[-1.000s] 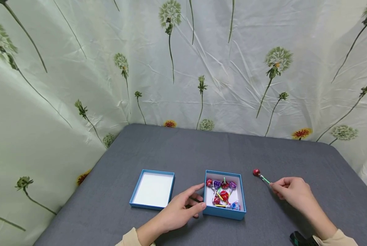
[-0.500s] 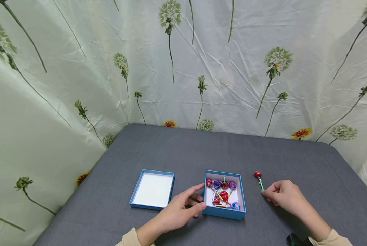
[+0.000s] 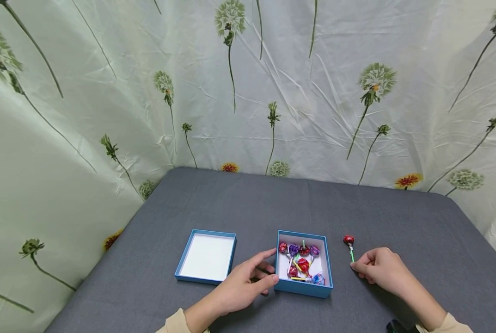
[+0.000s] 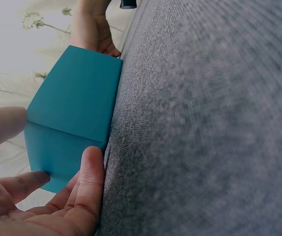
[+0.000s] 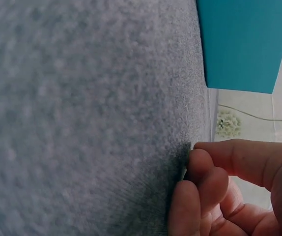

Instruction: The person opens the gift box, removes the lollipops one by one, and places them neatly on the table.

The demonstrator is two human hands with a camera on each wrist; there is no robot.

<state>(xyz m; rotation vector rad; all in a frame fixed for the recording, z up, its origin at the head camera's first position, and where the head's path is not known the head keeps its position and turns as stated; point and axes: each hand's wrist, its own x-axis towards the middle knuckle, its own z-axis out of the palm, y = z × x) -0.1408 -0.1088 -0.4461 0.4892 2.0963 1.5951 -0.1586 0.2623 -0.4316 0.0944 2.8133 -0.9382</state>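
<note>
A blue open box [image 3: 303,289] with a white inside holds several wrapped lollipops [image 3: 303,265], red, purple and blue. Against its left side rest the fingertips of my left hand [image 3: 241,284]; the left wrist view shows those fingers [image 4: 93,169] loosely spread along the blue wall [image 4: 74,93]. To the right of the box, my right hand [image 3: 381,268] pinches the end of a lollipop's green stick between thumb and fingertips. This lollipop [image 3: 349,240] has a red wrapped head pointing away from me. In the right wrist view the hand [image 5: 229,184] is low over the cloth, hiding the lollipop.
Left of the box lies a shallow blue lid [image 3: 206,256], white side up. Grey cloth [image 3: 248,199] covers the table. Behind it hangs a pale curtain [image 3: 314,92] with dandelion prints. A black object [image 3: 395,326] shows by the right sleeve.
My right hand has moved left and slightly toward me, swinging the lollipop's stick until it points nearly straight away. The left hand and the box have stayed put.
</note>
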